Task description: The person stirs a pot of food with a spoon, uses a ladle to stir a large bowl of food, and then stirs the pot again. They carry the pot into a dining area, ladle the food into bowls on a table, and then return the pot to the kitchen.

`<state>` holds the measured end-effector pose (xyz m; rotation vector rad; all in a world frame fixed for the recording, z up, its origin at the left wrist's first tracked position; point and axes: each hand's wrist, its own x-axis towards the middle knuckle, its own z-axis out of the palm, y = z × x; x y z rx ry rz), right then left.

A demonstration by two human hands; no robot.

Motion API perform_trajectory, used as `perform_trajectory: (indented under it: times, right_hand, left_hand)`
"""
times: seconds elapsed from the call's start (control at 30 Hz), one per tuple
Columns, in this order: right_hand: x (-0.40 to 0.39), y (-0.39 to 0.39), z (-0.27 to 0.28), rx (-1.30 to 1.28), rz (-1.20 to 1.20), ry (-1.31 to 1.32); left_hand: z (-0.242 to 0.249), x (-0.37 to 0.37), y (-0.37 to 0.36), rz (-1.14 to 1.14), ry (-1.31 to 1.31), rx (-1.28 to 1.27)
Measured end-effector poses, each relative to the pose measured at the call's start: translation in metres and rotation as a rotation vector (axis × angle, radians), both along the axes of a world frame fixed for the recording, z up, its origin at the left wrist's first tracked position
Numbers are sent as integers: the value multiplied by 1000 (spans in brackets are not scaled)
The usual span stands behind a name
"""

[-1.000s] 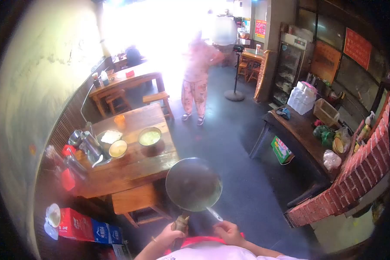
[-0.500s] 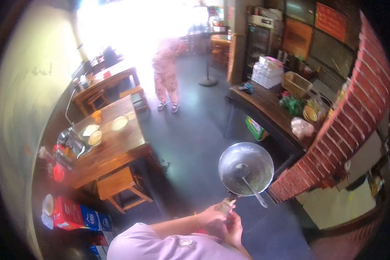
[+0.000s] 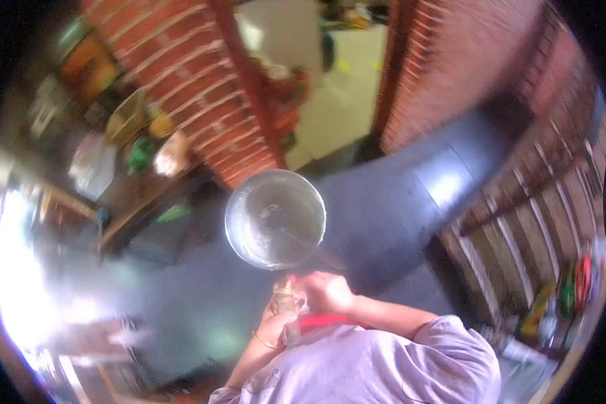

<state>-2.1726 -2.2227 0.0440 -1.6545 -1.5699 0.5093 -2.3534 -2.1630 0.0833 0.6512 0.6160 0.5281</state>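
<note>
I carry a round metal wok (image 3: 249, 239) in front of my chest, level over the dark floor. My left hand (image 3: 280, 326), with a thin bracelet on its wrist, is closed around the cloth-wrapped wok handle (image 3: 285, 298). My right hand (image 3: 327, 292) sits just beside it and grips the long handle of a metal ladle (image 3: 274, 216), whose bowl rests inside the wok. The wok looks wet and holds no food that I can make out. The picture is blurred by motion.
A red brick pillar (image 3: 202, 81) stands ahead on the left, a brick wall (image 3: 464, 67) on the right, with a pale passage (image 3: 337, 101) between them. A dark table (image 3: 131, 192) with bags stands at the left. Bottles (image 3: 552, 303) line the lower right.
My view has swung sharply to the right, away from the dining tables and the standing person, toward the brick walls. The wok and ladle stayed in my hands and moved with me.
</note>
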Motion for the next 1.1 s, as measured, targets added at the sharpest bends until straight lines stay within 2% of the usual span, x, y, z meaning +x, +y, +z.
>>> perform_trajectory:
  times: [0.1,0.13,0.17,0.2,0.23,0.27,0.3,0.33,0.37,0.4,0.43,0.47,0.5,0.53,0.57,0.6,0.63,0.67,0.7,0.77,0.8,0.83,0.9,0.97,1.03,1.1]
  right_hand:
    - [7,-2,-21,-197,-278,-13]
    - [12,-8,-29,-276,-404,-76]
    - [32,-28,-60,-496,-469,-29]
    - [33,-50,-62,-617,-556,-3]
    - [30,-73,-72,-675,-657,-4]
    - [33,-95,-79,-866,-648,-72]
    - [26,-122,-71,-1006,-721,12]
    - [16,-160,-86,-950,-1013,451]
    - [4,-188,-89,-1062,-970,333]
    - [-18,-195,-95,-1093,-969,-86]
    - [-26,-219,-97,-1223,-919,131]
    - [-51,-235,-80,-1196,-1021,169]
    - [-73,-261,-103,-1232,-1075,124]
    - [-92,-270,-92,-1279,-1125,83]
    - [-103,-275,-79,-1361,-1094,245]
    - [-116,-281,-75,-1403,-1078,205]
    - [-135,-292,-77,-1396,-1117,346]
    - [-148,-309,-85,-1391,-1131,345]
    - [-154,-314,-101,-1399,-1138,333]
    - [-148,-315,-105,-1417,-1088,272]
    - [-142,-328,-98,-1406,-1041,249]
    - [-126,-346,-103,-1355,-1029,209]
    - [-93,-353,-161,-1302,-1030,147]
    - [-30,-347,-165,-1413,-1008,401]
    - [24,-324,-152,-1221,-1062,360]
    - [76,-310,-175,-1020,-1153,387]
  left_hand:
    - [8,-10,50,-251,24,-100]
    - [27,-10,66,-328,76,-177]
    - [13,-7,80,-444,118,-186]
    - [0,-20,93,-528,115,-170]
    - [-4,-28,106,-544,125,-236]
    - [-10,-28,114,-547,138,-283]
    - [-10,-27,117,-538,111,-353]
    - [-17,-27,117,-567,62,-403]
    - [-23,-33,124,-587,11,-452]
    - [-28,-36,150,-636,17,-446]
    - [-30,-32,155,-691,15,-413]
    - [-28,-33,153,-751,9,-379]
    - [-28,-34,155,-760,13,-400]
    - [-34,-35,158,-771,-5,-434]
    - [-42,-35,162,-774,-25,-464]
    - [-45,-32,165,-788,-82,-504]
    - [-43,-40,161,-795,-124,-533]
    - [-43,-39,156,-825,-154,-583]
    - [-22,-31,154,-831,-121,-607]
    - [-32,-28,150,-826,-213,-635]
    - [-8,-28,130,-770,-259,-666]
    - [10,-25,110,-728,-312,-684]
    - [-25,-14,112,-743,-372,-608]
    - [0,-4,88,-680,-369,-621]
    - [-4,14,84,-658,-395,-587]
    - [-24,12,87,-651,-397,-517]
